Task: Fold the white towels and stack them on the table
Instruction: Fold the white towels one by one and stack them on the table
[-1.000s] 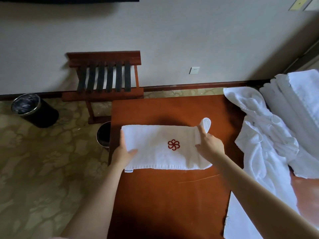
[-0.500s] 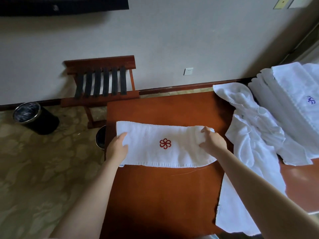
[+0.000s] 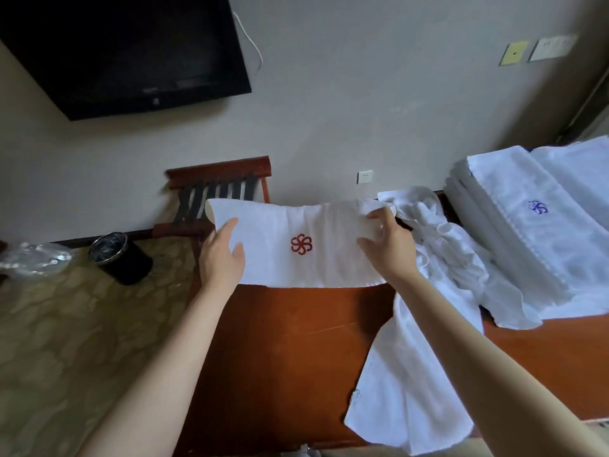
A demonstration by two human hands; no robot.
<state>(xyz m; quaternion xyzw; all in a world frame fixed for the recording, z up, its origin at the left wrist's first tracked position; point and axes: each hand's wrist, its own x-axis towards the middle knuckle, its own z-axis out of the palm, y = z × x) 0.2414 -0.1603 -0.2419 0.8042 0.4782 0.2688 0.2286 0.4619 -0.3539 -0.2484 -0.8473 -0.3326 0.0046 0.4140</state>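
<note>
Centrally, head view: one white towel, red flower mark showing, stretched crosswise over the far part of the desk; lifted or lying, cannot tell. Left hand: fingers straight, flat against the towel's left end. Right hand: fingers curled, gripping the bunched right end. Crumpled towels just right, trailing over the desk's near edge. Folded pile, blue mark, far right. Bin on the floor, left.

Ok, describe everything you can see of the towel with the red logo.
The red-logo towel is white terry, folded into a long band, a red pinwheel flower at its middle. It seems raised above the brown table. The left hand touches its left end with straight fingers; the right hand grips its bunched right end.
</note>
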